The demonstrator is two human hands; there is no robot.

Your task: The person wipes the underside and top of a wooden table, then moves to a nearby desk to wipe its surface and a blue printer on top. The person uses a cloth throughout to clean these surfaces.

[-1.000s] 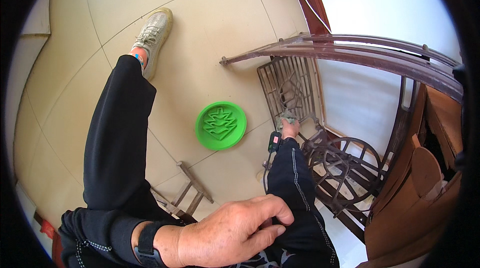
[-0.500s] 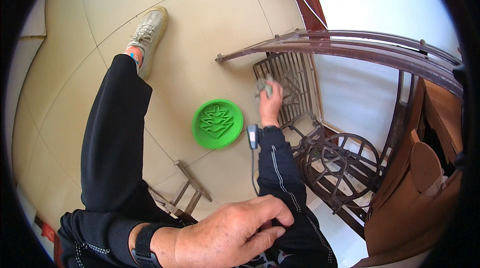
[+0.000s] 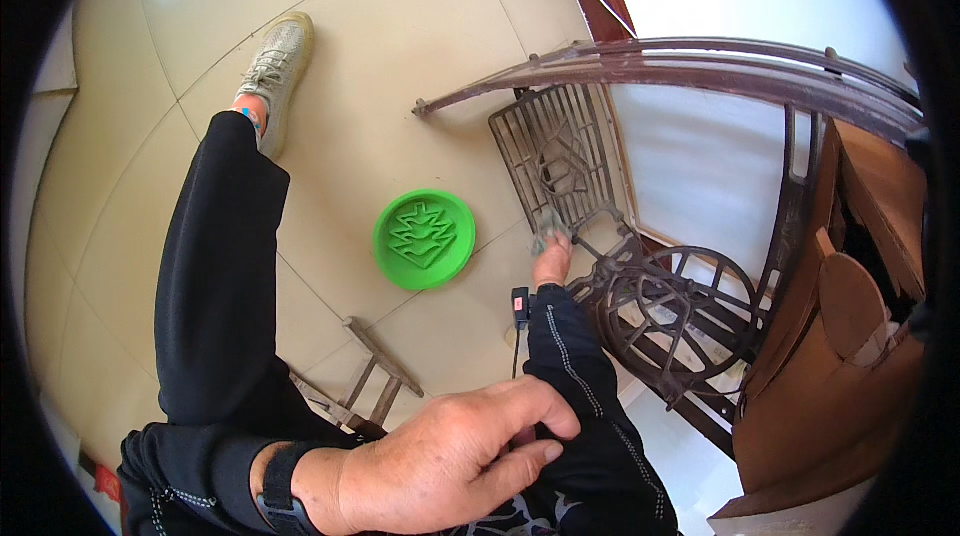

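Observation:
My right hand (image 3: 552,261) is closed on a small grey-green rag (image 3: 548,227). The rag lies against the near end of a slatted iron treadle (image 3: 555,141), part of an old sewing-machine stand. Beside the treadle is the stand's spoked iron wheel (image 3: 680,311). My left hand (image 3: 450,451) hovers in front of me, above my right sleeve, its fingers loosely curled and nothing visible in them. On the floor left of the treadle sits a green plastic basin (image 3: 424,269) with a raised zigzag pattern in its bottom.
A dark metal rail (image 3: 640,71) of the stand arches over the treadle's far end. Torn brown cardboard (image 3: 830,386) stands at the right. Near my left leg is a small wooden stool (image 3: 375,371). A small dark device (image 3: 520,306) with a cable hangs by my right wrist.
My right hand has pulled back toward me with the rag, from the middle of the treadle to its near end. The left hand stays nearly where it was; the view has shifted slightly.

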